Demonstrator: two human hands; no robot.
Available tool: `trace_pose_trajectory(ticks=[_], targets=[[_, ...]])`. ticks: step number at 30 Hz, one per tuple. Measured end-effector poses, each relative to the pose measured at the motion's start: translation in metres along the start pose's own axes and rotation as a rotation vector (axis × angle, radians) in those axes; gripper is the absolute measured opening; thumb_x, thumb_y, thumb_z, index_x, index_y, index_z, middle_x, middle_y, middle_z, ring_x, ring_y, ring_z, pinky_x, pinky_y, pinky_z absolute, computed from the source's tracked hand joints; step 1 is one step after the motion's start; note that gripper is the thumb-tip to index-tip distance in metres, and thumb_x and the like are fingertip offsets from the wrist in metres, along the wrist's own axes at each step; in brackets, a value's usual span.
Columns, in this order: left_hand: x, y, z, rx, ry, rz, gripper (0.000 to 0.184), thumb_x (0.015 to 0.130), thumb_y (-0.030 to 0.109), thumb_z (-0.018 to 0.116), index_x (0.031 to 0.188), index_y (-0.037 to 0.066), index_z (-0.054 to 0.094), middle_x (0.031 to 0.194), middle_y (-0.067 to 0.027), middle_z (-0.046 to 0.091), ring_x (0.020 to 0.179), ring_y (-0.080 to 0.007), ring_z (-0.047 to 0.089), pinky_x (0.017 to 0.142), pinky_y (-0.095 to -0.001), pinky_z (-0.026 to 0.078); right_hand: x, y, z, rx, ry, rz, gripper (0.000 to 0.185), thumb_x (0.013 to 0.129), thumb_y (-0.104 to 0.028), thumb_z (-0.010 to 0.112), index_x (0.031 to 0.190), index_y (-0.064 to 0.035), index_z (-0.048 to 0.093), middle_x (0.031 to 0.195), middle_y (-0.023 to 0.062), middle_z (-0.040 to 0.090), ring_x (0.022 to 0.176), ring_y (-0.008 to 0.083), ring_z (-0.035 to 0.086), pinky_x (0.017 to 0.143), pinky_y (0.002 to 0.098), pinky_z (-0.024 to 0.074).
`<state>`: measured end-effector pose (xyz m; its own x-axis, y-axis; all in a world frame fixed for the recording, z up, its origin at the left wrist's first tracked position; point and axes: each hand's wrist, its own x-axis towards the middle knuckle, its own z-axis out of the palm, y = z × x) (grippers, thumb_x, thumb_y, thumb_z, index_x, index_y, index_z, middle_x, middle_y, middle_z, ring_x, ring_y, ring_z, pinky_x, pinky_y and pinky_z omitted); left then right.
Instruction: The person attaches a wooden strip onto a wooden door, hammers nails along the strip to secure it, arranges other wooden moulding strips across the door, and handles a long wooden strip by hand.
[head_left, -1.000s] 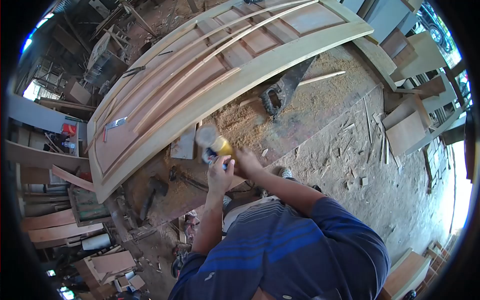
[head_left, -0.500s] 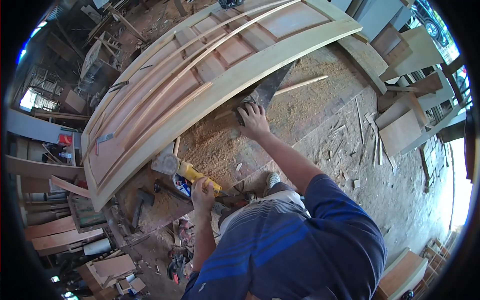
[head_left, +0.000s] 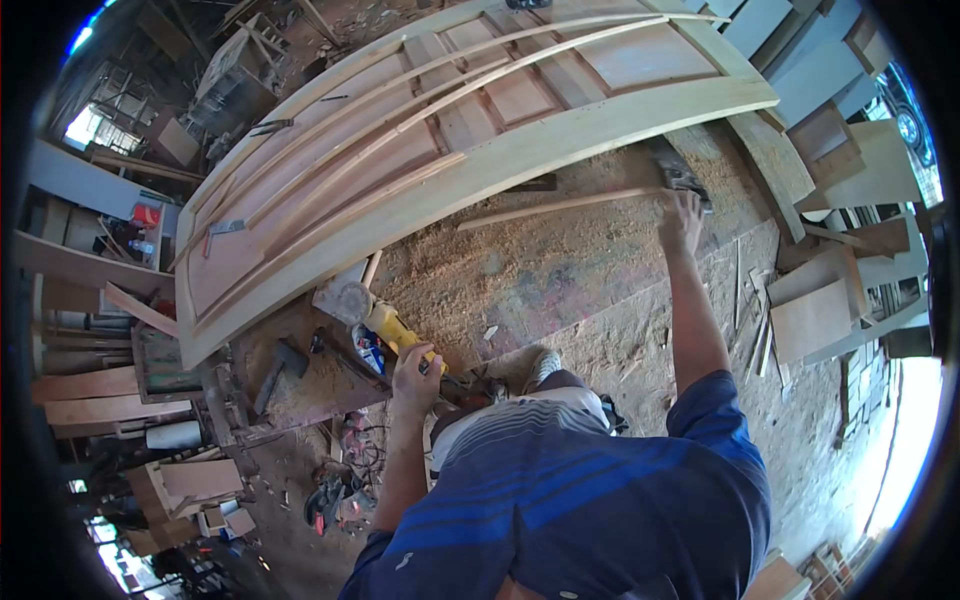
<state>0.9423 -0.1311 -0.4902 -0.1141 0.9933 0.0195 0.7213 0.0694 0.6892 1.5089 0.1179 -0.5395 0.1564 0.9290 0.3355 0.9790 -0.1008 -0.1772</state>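
My left hand (head_left: pixel 413 375) is closed around the body of a yellow angle grinder (head_left: pixel 392 328), whose round disc (head_left: pixel 352 302) faces up by the edge of the panelled door (head_left: pixel 560 128). Farther right, my right hand (head_left: pixel 682 222) reaches out at arm's length, its fingers on the dark handle of what looks like a handsaw (head_left: pixel 686 178). Motion blurs the handle, and part of the dark blade runs toward the door's edge. A thin wood strip (head_left: pixel 560 208) lies on the sawdust-covered bench (head_left: pixel 530 270), with its right end near this hand.
Long thin strips and a small square (head_left: pixel 228 227) rest on the door. A hammer (head_left: pixel 283 370) and a blue-and-white can (head_left: pixel 370 352) are near the grinder. Wood boards (head_left: pixel 815 310) lean at the right, and offcuts litter the floor.
My right hand has slid the saw to the right across the bench. The thin strip lies more exposed. My left hand stays on the grinder, and the view has shifted.
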Motion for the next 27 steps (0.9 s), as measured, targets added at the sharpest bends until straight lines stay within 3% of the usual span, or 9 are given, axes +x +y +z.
trace_pose_trajectory(ticks=[2, 6, 9, 12, 15, 19, 21, 25, 27], targets=[[0.005, 0.002, 0.001, 0.028, 0.01, 0.008, 0.028, 0.097, 0.019, 0.081, 0.121, 0.004, 0.077, 0.125, -0.0179, 0.075, 0.12, -0.0394, 0.072, 0.104, -0.0471, 0.058, 0.015, -0.018, 0.021, 0.115, -0.007, -0.148, 0.053, 0.094, -0.003, 0.061, 0.145, -0.0167, 0.067, 0.151, 0.0101, 0.062, 0.146, 0.0352, 0.053, 0.122, 0.0539, 0.0399], [0.007, 0.011, -0.001, 0.063, 0.018, 0.03, 0.028, 0.097, 0.021, 0.081, 0.121, 0.006, 0.077, 0.126, -0.0174, 0.075, 0.119, -0.0392, 0.073, 0.103, -0.0474, 0.059, 0.02, -0.049, 0.079, -0.06, -0.107, -0.198, 0.053, 0.095, -0.003, 0.062, 0.148, -0.0105, 0.063, 0.149, 0.0117, 0.063, 0.149, 0.0369, 0.049, 0.124, 0.0568, 0.0379], [0.014, 0.018, -0.007, 0.014, 0.022, -0.025, 0.028, 0.098, 0.022, 0.08, 0.121, 0.006, 0.077, 0.125, -0.0171, 0.076, 0.117, -0.0392, 0.073, 0.101, -0.0475, 0.06, 0.021, -0.083, 0.042, -0.043, -0.317, -0.455, 0.047, 0.097, -0.007, 0.067, 0.143, -0.008, 0.063, 0.142, 0.0121, 0.066, 0.145, 0.0371, 0.052, 0.122, 0.0561, 0.0395], [0.01, 0.013, -0.004, -0.025, 0.034, -0.036, 0.028, 0.098, 0.022, 0.079, 0.121, 0.007, 0.076, 0.124, -0.017, 0.076, 0.115, -0.0387, 0.074, 0.099, -0.0477, 0.06, -0.007, -0.102, 0.03, 0.17, -0.4, -0.431, 0.027, 0.095, -0.011, 0.076, 0.121, -0.0093, 0.071, 0.133, 0.0139, 0.066, 0.139, 0.038, 0.055, 0.118, 0.0542, 0.0426], [0.004, 0.008, 0.003, 0.008, -0.013, -0.018, 0.028, 0.098, 0.021, 0.079, 0.122, 0.007, 0.076, 0.124, -0.0172, 0.076, 0.112, -0.0389, 0.075, 0.097, -0.0478, 0.061, -0.009, -0.103, 0.019, 0.108, -0.451, -0.598, 0.021, 0.095, -0.015, 0.079, 0.114, -0.0077, 0.072, 0.134, 0.0143, 0.066, 0.136, 0.038, 0.056, 0.114, 0.0514, 0.0462], [0.021, 0.023, 0.01, -0.01, -0.131, -0.046, 0.028, 0.099, 0.021, 0.077, 0.123, 0.007, 0.076, 0.124, -0.0182, 0.076, 0.112, -0.0388, 0.076, 0.099, -0.0477, 0.061, 0.002, -0.131, -0.001, 0.378, -0.361, -0.515, 0.02, 0.102, -0.012, 0.072, 0.122, -0.0077, 0.07, 0.13, 0.0159, 0.068, 0.128, 0.0395, 0.061, 0.112, 0.0527, 0.048], [0.033, 0.026, 0.021, -0.162, -0.19, -0.024, 0.032, 0.103, 0.024, 0.076, 0.129, 0.006, 0.074, 0.125, -0.0192, 0.076, 0.115, -0.0366, 0.076, 0.101, -0.0471, 0.061, 0.018, -0.155, -0.016, 0.511, -0.28, -0.426, 0.021, 0.106, -0.012, 0.066, 0.127, -0.0062, 0.068, 0.126, 0.0167, 0.07, 0.123, 0.0408, 0.064, 0.112, 0.054, 0.0493], [0.073, 0.069, 0.032, -0.511, -0.2, 0.029, 0.047, 0.108, 0.032, 0.073, 0.142, 0.0, 0.065, 0.125, -0.0194, 0.077, 0.118, -0.0312, 0.076, 0.104, -0.046, 0.061, 0.029, -0.238, -0.111, 0.764, -0.251, -0.493, 0.02, 0.108, -0.01, 0.065, 0.126, -0.0014, 0.066, 0.114, 0.0198, 0.074, 0.106, 0.0406, 0.073, 0.094, 0.052, 0.0599], [0.106, 0.092, 0.049, -0.743, 0.02, 0.153, 0.053, 0.11, 0.031, 0.072, 0.148, -0.004, 0.059, 0.126, -0.019, 0.076, 0.117, -0.0274, 0.075, 0.103, -0.044, 0.061, 0.021, -0.273, -0.126, 0.921, -0.261, -0.527, 0.02, 0.108, -0.009, 0.066, 0.126, -0.0004, 0.066, 0.11, 0.0204, 0.075, 0.1, 0.0403, 0.076, 0.085, 0.0496, 0.0632]])
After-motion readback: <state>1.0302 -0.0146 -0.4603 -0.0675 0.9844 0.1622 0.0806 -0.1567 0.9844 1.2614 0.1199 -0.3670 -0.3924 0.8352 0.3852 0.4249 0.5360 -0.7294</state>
